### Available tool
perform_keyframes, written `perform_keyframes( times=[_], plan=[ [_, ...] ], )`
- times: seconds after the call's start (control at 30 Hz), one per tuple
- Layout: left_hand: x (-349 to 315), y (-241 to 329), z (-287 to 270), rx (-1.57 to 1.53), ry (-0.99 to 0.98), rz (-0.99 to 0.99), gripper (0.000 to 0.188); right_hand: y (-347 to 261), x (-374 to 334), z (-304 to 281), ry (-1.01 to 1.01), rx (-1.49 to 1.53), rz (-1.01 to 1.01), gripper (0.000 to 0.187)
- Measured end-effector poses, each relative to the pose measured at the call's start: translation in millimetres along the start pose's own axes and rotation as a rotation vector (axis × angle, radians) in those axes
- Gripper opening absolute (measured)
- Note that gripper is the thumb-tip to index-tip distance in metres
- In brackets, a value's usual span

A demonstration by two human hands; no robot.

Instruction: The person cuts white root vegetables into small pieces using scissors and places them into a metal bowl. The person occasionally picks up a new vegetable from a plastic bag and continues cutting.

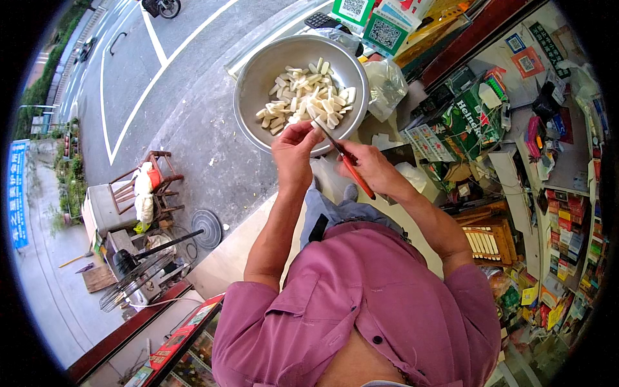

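A wide metal basin (248,106) stands in front of me, with many short pale-white sticks of food (300,90) heaped in it; their exact kind is unclear. My left hand (295,153) is over the basin's near rim, its fingertips pinched on a white piece (315,123). My right hand (373,166), just to the right, is closed around a slim red-handled knife (356,173). The narrow dark blade slants up and left, its tip at the white piece. My palm and fingers partly hide the handle.
Clear plastic bags (387,87) and printed code cards (385,33) sit beyond the basin. A green carton (467,122) and packed shelves (567,238) line the right. At left are a wooden stool (164,171), a fan (138,277) with a round base, and a paved road (193,84).
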State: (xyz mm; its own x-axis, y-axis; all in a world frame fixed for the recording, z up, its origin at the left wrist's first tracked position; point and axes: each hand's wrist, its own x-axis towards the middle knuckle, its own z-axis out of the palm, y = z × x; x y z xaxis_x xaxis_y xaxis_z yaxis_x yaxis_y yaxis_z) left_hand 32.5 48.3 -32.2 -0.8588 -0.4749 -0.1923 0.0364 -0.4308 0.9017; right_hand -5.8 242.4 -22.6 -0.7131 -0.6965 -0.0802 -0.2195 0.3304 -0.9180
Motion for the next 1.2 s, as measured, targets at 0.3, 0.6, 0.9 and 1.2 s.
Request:
perform_keyframes(
  times=[0.3,0.6,0.9,1.2],
  plan=[
    [7.6,-1.9,-7.1,-0.035,0.025,-0.07,0.018,-22.0,-6.9,-6.0,-0.073,0.483,0.314,0.03],
    [6.5,-1.3,1.1,0.022,-0.021,0.047,0.016,-12.7,0.5,-4.4,-0.056,0.038,0.132,0.035],
    [33.9,7.4,-3.8,0.116,-0.01,0.077,0.016,-29.4,10.0,-17.1,-0.036,0.339,0.277,0.03],
    [102.7,-7.2,-27.7,1.139,-0.182,0.637,0.024,-19.5,24.1,-26.4,0.194,0.22,0.229,0.031]
  ],
)
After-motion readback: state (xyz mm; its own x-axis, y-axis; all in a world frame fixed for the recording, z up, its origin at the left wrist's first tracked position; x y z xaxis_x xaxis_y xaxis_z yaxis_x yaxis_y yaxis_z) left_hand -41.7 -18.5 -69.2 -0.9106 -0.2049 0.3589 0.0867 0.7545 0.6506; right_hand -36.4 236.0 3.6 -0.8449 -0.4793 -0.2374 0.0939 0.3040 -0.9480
